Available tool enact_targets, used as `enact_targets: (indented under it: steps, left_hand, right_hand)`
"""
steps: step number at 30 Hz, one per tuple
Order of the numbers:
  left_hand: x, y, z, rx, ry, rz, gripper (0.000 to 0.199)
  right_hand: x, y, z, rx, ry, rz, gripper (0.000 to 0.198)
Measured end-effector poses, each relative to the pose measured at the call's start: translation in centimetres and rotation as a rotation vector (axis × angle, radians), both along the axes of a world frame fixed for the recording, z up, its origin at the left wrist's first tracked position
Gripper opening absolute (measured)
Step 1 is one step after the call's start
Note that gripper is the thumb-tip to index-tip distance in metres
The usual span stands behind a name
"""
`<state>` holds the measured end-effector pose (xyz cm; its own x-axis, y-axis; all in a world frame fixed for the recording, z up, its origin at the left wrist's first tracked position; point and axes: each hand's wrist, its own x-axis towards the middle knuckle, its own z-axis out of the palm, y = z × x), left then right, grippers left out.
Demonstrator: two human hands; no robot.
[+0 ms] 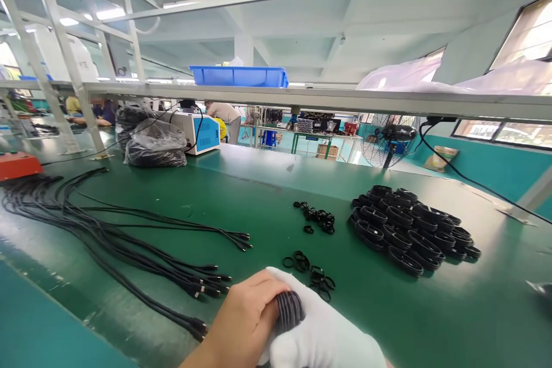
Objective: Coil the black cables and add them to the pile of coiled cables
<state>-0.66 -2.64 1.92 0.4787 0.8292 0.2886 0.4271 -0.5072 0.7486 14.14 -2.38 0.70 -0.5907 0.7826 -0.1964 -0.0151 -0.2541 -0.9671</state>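
Note:
A coiled black cable [290,311] is held between my two hands at the bottom centre, its turns stacked side by side. My left hand [248,316], bare, has its fingers closed over the coil's left side. My right hand [328,328] wears a white glove and wraps round the coil from the right, thumb in front. Just beyond my hands lie several small black bands [319,282], with another cluster of black bands [317,217] farther back. Loose straight black cables [142,247] with plugs stretch across the left of the table.
At right is a pile of coiled cables [405,227] on the green table [241,184]. Behind stand a plastic bag [155,144], a blue-and-white machine [200,132] and a fan [388,135]. An orange box [19,165] sits far left. Overhead, a shelf carries a blue tray [239,76].

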Motion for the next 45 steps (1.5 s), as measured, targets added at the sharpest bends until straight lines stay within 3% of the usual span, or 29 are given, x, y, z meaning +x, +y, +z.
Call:
enact_targets:
  steps: [5,9,14,19,23,27,38,45]
  left_hand:
    - [0.1,0.1,0.6,-0.212,-0.011,0.103,0.02]
    - [0.2,0.6,0.8,-0.319,-0.055,0.139,0.015]
    - [0.8,0.7,0.1,-0.56,-0.186,0.162,0.01]
    - [1.4,0.5,-0.1,-0.383,-0.011,0.257,0.001]
    - [1.2,0.3,0.4,-0.207,0.094,0.258,0.015]
    - [0.8,0.3,0.0,-0.044,0.054,0.199,0.024]
    - [0.5,0.5,-1.0,-0.125,-0.003,0.201,0.024]
    - [0.8,0.6,-2.1,-0.042,-0.012,0.21,0.027]
  right_hand:
    - [0.0,-0.3,1.0,-0.16,0.092,0.033,0.032]
    - [0.4,-0.4,0.0,-0.183,0.191,-0.023,0.03]
    - [0.3,-0.5,-0.4,-0.179,0.174,-0.055,0.029]
    - [0.2,-0.5,-1.0,-0.184,0.127,-0.072,0.026]
    - [0.2,-0.3,-1.3,-0.183,0.182,-0.063,0.03]
    - [-0.1,-0.2,-1.4,-0.178,0.121,-0.055,0.027]
    - [-0.2,-0.4,-0.5,-0.161,-0.086,-0.067,0.012]
    - [-0.3,-0.3,-0.7,-0.18,-0.085,-0.035,0.005]
